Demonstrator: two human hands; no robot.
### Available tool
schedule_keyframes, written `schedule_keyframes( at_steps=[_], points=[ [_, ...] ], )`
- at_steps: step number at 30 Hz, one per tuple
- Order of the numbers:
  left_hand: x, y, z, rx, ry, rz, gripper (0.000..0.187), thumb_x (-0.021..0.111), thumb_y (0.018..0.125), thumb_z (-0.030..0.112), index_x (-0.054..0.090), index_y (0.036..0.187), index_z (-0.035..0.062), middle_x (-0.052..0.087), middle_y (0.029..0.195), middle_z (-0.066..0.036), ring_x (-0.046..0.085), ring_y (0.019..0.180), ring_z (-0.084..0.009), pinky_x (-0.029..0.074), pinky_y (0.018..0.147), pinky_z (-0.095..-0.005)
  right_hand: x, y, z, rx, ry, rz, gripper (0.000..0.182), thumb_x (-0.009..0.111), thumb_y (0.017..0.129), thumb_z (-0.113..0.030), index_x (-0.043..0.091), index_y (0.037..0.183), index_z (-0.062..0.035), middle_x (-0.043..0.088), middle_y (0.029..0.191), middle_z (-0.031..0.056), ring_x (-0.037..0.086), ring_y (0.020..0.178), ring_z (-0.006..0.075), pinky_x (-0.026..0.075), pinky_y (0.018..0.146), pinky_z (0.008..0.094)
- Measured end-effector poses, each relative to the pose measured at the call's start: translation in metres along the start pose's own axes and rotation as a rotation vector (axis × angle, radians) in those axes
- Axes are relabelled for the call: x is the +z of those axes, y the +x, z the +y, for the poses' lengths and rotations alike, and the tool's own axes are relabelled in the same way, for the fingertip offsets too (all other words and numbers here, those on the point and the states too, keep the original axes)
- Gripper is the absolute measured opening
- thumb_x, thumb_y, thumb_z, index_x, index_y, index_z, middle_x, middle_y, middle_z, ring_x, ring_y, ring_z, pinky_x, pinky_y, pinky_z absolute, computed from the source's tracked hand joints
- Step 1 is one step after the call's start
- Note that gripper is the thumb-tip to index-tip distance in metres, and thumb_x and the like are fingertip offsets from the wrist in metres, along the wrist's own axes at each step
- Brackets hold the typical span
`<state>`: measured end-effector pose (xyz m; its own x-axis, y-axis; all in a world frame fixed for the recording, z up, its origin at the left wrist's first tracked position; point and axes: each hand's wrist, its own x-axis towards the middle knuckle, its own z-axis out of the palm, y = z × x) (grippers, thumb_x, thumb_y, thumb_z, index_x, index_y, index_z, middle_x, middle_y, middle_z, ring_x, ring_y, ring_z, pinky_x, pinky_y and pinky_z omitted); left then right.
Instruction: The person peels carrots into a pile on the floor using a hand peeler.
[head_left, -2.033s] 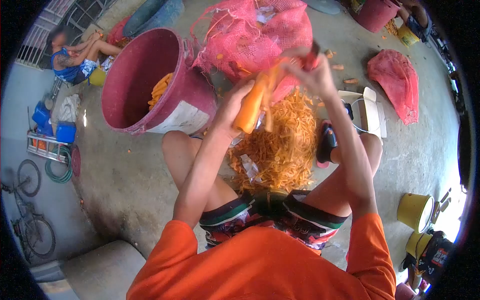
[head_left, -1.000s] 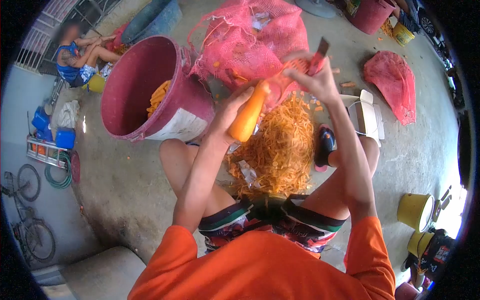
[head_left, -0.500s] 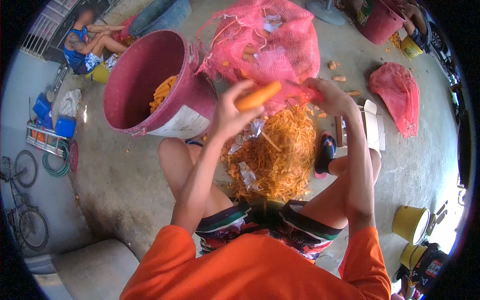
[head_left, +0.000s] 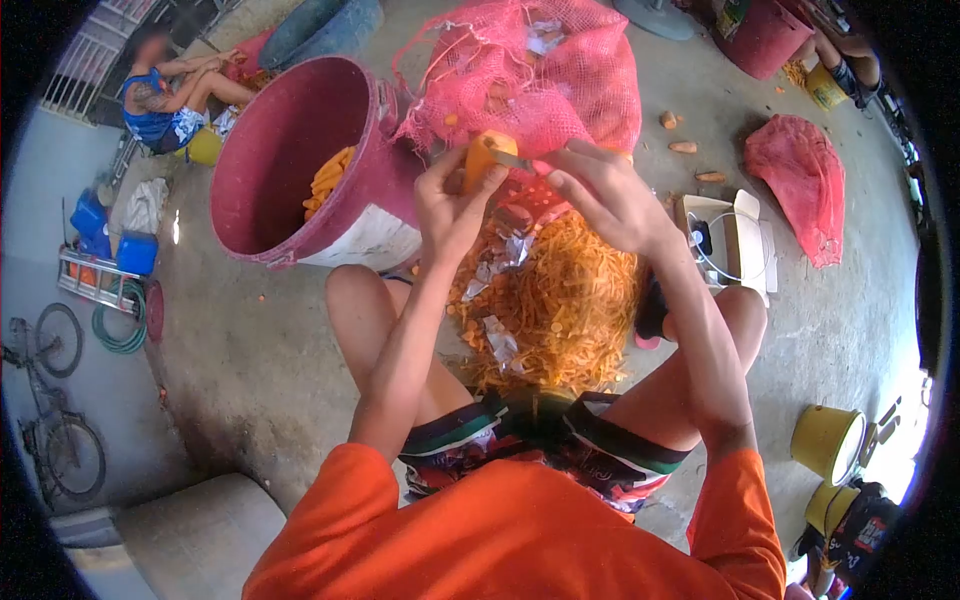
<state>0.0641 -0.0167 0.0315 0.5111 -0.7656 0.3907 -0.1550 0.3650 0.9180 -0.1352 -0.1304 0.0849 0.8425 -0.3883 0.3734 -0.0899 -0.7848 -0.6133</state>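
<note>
My left hand (head_left: 447, 200) is closed around a peeled orange carrot (head_left: 490, 158), whose cut end points up and away from me. In my right hand (head_left: 610, 195) is a knife with a pinkish-red handle, mostly covered by the fingers. The knife's short metal blade (head_left: 512, 160) lies against the upper end of the carrot. Below both hands, a big heap of carrot peelings (head_left: 575, 300) spreads between my legs, mixed with round cut ends and scraps of paper. Just beyond the hands sits a pink mesh sack (head_left: 590, 90) with carrots showing through it.
At the left stands a large pink tub (head_left: 290, 160) with peeled carrots (head_left: 330, 182) inside. An open white box (head_left: 735, 240) and a flattened red sack (head_left: 800, 185) lie to the right, near loose carrots (head_left: 683, 147). A seated person (head_left: 165, 105) is at the far left.
The carrot has turned from slanting sideways to end-up. My right hand has moved left, bringing the knife from beside the sack onto the carrot's end.
</note>
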Motion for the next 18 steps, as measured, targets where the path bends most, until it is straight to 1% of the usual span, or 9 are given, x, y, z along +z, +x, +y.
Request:
schedule_keyframes(
  at_steps=[2, 5, 7, 11, 12, 14, 15, 16, 18],
  points=[
    [-0.003, -0.001, 0.005, 0.019, 0.174, -0.038, 0.036, 0.082, 0.088, 0.023, 0.071, 0.110, -0.0034, 0.073, 0.093, -0.004, 0.065, 0.084, -0.0085, 0.051, 0.073, -0.0250, 0.005, 0.000, 0.000, -0.029, 0.016, 0.017, 0.036, 0.054, 0.104, -0.031, 0.068, 0.120, -0.0019, 0.066, 0.103, 0.0199, 0.065, 0.097, 0.0386, 0.051, 0.083, 0.0455],
    [-0.003, -0.003, 0.012, 0.082, 0.164, -0.038, 0.037, 0.083, 0.087, 0.026, 0.072, 0.107, -0.0043, 0.072, 0.088, -0.004, 0.064, 0.081, -0.0086, 0.049, 0.072, -0.0252, 0.006, 0.000, 0.000, -0.021, -0.013, -0.019, 0.035, 0.055, 0.103, -0.031, 0.068, 0.120, -0.0033, 0.065, 0.101, 0.0193, 0.065, 0.092, 0.0388, 0.051, 0.078, 0.0458],
    [-0.007, -0.003, 0.012, 0.070, 0.157, -0.062, 0.038, 0.083, 0.087, 0.026, 0.072, 0.107, -0.0044, 0.072, 0.088, -0.005, 0.063, 0.082, -0.0085, 0.050, 0.072, -0.0253, 0.009, -0.001, 0.002, -0.078, -0.052, 0.019, 0.034, 0.056, 0.103, -0.032, 0.069, 0.119, -0.0044, 0.064, 0.098, 0.0192, 0.066, 0.088, 0.0391, 0.052, 0.074, 0.0462],
    [-0.014, -0.002, 0.009, 0.080, 0.146, -0.123, 0.044, 0.085, 0.085, 0.030, 0.072, 0.108, -0.0046, 0.072, 0.089, -0.003, 0.062, 0.082, -0.0078, 0.050, 0.073, -0.0255, 0.010, 0.001, 0.005, -0.117, -0.040, 0.020, 0.034, 0.057, 0.102, -0.032, 0.069, 0.118, -0.0043, 0.065, 0.097, 0.0199, 0.066, 0.088, 0.0391, 0.052, 0.075, 0.0464],
    [-0.018, -0.002, 0.009, 0.080, 0.145, -0.122, 0.044, 0.085, 0.085, 0.030, 0.072, 0.108, -0.0046, 0.072, 0.089, -0.003, 0.062, 0.082, -0.0078, 0.050, 0.073, -0.0255, 0.010, 0.003, 0.013, -0.074, -0.037, 0.014, 0.034, 0.057, 0.103, -0.032, 0.069, 0.118, -0.0042, 0.066, 0.096, 0.0203, 0.067, 0.088, 0.0380, 0.052, 0.076, 0.0457],
    [-0.027, -0.002, 0.014, 0.057, -0.026, -0.333, 0.049, 0.088, 0.082, 0.033, 0.072, 0.109, -0.0041, 0.072, 0.091, -0.001, 0.062, 0.082, -0.0074, 0.049, 0.073, -0.0253, 0.004, 0.005, 0.037, -0.029, -0.035, 0.005, 0.034, 0.057, 0.103, -0.032, 0.070, 0.117, -0.0041, 0.067, 0.096, 0.0206, 0.067, 0.088, 0.0368, 0.052, 0.076, 0.0451],
    [-0.029, -0.004, 0.017, -0.013, -0.174, -0.428, 0.053, 0.089, 0.079, 0.037, 0.073, 0.109, -0.0035, 0.072, 0.093, 0.000, 0.061, 0.083, -0.0065, 0.049, 0.073, -0.0242, -0.005, 0.006, 0.055, 0.098, -0.015, 0.039, 0.034, 0.057, 0.103, -0.032, 0.070, 0.116, -0.0034, 0.068, 0.096, 0.0208, 0.068, 0.088, 0.0356, 0.052, 0.077, 0.0442],
    [-0.030, -0.002, 0.016, -0.009, -0.173, -0.435, 0.053, 0.089, 0.079, 0.037, 0.073, 0.109, -0.0035, 0.072, 0.093, 0.000, 0.061, 0.083, -0.0065, 0.049, 0.073, -0.0242, -0.012, 0.009, 0.055, 0.224, 0.006, 0.077, 0.034, 0.057, 0.104, -0.032, 0.070, 0.114, -0.0027, 0.069, 0.096, 0.0209, 0.068, 0.088, 0.0343, 0.052, 0.077, 0.0433],
    [-0.032, -0.003, 0.014, -0.013, -0.140, -0.368, 0.056, 0.090, 0.078, 0.040, 0.073, 0.110, -0.0032, 0.071, 0.094, 0.001, 0.062, 0.084, -0.0055, 0.048, 0.073, -0.0225, -0.018, 0.007, 0.051, 0.208, 0.019, 0.092, 0.035, 0.057, 0.104, -0.032, 0.070, 0.113, -0.0014, 0.070, 0.096, 0.0206, 0.069, 0.088, 0.0333, 0.052, 0.077, 0.0426]
  ],
)
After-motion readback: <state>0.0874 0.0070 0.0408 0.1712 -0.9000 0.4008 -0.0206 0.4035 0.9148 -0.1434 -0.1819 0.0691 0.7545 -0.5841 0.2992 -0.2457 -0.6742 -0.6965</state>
